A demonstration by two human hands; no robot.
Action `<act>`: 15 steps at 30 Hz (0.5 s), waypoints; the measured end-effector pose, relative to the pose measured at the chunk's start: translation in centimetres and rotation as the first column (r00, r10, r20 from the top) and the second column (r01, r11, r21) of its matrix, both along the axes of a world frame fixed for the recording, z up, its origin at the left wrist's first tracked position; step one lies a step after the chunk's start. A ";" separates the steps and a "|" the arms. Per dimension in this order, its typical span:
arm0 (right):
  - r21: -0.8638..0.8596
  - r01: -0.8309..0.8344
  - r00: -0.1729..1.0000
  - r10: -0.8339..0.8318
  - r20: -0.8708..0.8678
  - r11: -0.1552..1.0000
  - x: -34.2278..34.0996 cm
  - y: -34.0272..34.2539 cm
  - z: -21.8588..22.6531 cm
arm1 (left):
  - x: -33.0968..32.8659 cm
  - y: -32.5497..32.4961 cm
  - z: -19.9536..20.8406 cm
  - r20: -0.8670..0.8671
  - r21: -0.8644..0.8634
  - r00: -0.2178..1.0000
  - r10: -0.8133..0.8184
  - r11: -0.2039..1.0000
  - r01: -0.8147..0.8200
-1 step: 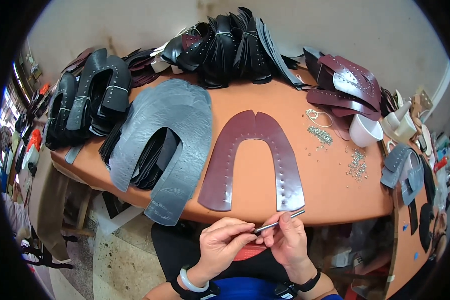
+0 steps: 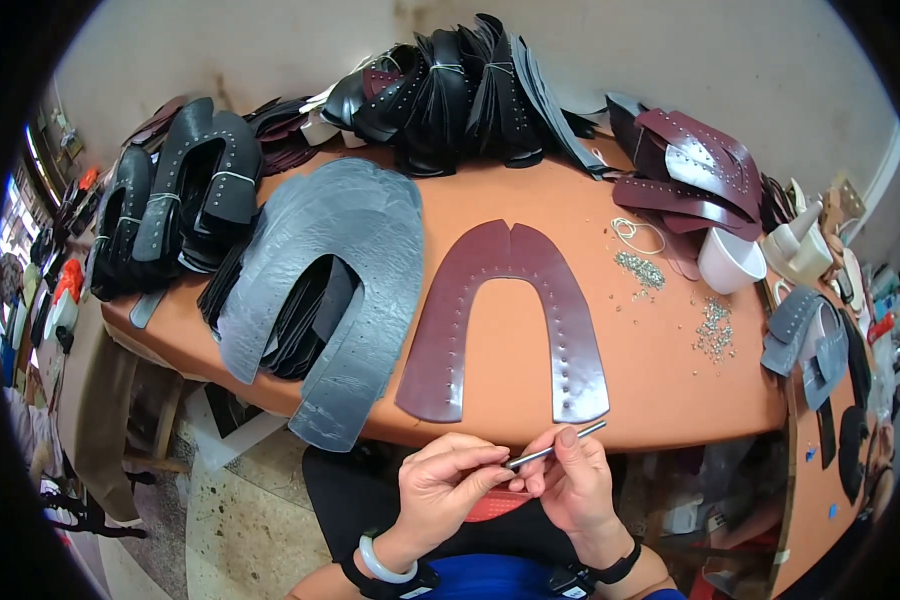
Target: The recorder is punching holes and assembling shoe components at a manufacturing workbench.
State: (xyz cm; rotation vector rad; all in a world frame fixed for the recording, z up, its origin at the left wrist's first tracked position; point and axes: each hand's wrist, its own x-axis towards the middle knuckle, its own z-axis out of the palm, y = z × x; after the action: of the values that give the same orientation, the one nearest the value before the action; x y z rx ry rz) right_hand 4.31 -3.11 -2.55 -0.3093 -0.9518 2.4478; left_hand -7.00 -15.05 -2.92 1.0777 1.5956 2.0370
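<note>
My left hand (image 2: 438, 495) and my right hand (image 2: 578, 490) meet just in front of the table's near edge. Between them they hold a thin metal rod (image 2: 530, 457). The left fingertips pinch its lower left end, and the right thumb and fingers grip it farther along, with the other end sticking out up to the right. Just beyond my hands, a burgundy U-shaped leather piece (image 2: 437, 335) lies flat, its open side facing me. Small studs or holes run along its inner edge. Neither hand touches it.
A grey-black stack of U-shaped leather pieces (image 2: 360, 205) lies left on the orange-brown table (image 2: 660, 390). Tied black bundles (image 2: 445, 95) stand at the back. Small metal studs (image 2: 715, 330), a white cup (image 2: 732, 262) and studded burgundy pieces (image 2: 705, 165) are on the right.
</note>
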 end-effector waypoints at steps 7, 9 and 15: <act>-0.047 -0.351 0.936 0.352 0.013 0.935 1.0 1.1 0.2 | -1.5 -0.4 -0.7 0.195 0.053 0.931 -0.310 0.951 0.305; -0.114 -0.494 0.868 0.497 -0.006 0.862 1.1 1.2 0.4 | -1.5 -0.6 -1.0 0.439 0.210 0.711 -0.550 0.832 0.514; -0.608 -0.189 0.969 0.047 -0.242 0.771 2.6 3.4 0.8 | -1.6 0.2 -0.6 0.498 0.275 0.578 -0.646 0.750 0.601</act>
State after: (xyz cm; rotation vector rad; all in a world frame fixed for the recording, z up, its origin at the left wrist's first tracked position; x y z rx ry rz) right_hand 6.87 0.32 -1.74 -0.1983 -0.0256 2.7871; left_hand -8.60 -14.84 -3.53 0.7756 0.6801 1.6782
